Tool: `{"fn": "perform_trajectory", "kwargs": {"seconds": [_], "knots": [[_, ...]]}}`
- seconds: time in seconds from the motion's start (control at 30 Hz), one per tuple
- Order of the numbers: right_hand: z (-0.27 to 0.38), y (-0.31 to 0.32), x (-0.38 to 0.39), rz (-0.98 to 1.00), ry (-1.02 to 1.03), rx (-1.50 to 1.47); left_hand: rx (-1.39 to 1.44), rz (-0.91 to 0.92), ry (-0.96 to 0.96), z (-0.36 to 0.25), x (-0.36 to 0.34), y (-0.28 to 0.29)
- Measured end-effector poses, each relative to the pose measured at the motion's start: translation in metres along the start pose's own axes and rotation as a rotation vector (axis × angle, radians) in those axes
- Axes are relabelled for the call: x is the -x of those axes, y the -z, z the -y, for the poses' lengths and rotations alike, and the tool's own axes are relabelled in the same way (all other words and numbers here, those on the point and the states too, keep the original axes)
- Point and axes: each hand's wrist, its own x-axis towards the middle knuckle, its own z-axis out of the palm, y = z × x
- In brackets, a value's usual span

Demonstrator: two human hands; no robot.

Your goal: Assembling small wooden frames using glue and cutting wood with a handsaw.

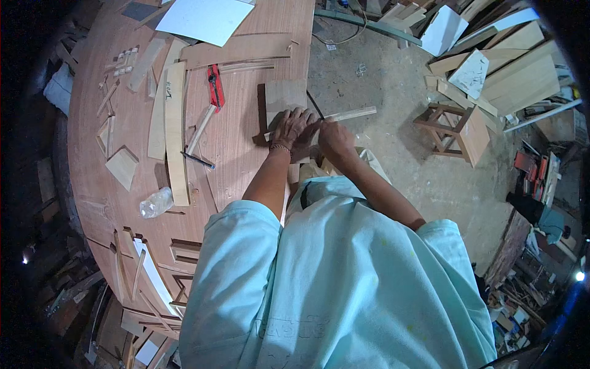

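Observation:
My left hand [294, 128] bends its fingers over a pale narrow wooden strip [353, 114], holding it down against a flat brown wooden block [286, 94] at the table's edge. The strip's right end sticks out past the block, over the floor. Close beside, my right hand [336, 142] is closed round the near end of a tool with a thin dark blade [314, 103]. That blade slants away from me and crosses the strip just right of the block. Its handle is hidden in my fist, and I cannot make out the tool's exact kind.
On the wooden table [233, 144] lie a red hand plane [216, 89], long boards [176, 132], a dark pen-like tool [198, 160], a clear plastic bottle [157, 203] and a white sheet [204, 19]. A wooden stool [458, 130] stands right; boards [522, 74] lean behind it. Another person [544, 216] is far right.

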Motion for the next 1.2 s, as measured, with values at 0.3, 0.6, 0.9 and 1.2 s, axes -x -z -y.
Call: {"fn": "perform_trajectory", "kwargs": {"seconds": [0.3, 0.6, 0.9, 1.2], "knots": [[0.002, 0.012, 0.000, 0.068, -0.051, -0.152, -0.139, -0.268, -0.064, 0.008, 0.004, -0.026], [0.008, 0.017, 0.014, 0.107, -0.197, -0.131, -0.011, -0.263, 0.003, 0.003, 0.008, -0.013], [0.012, 0.021, 0.035, 0.116, -0.162, -0.084, 0.014, -0.131, 0.024, 0.003, 0.012, -0.014], [0.013, 0.028, 0.024, 0.122, -0.027, -0.053, -0.062, -0.299, -0.040, 0.006, 0.013, -0.012]]}}
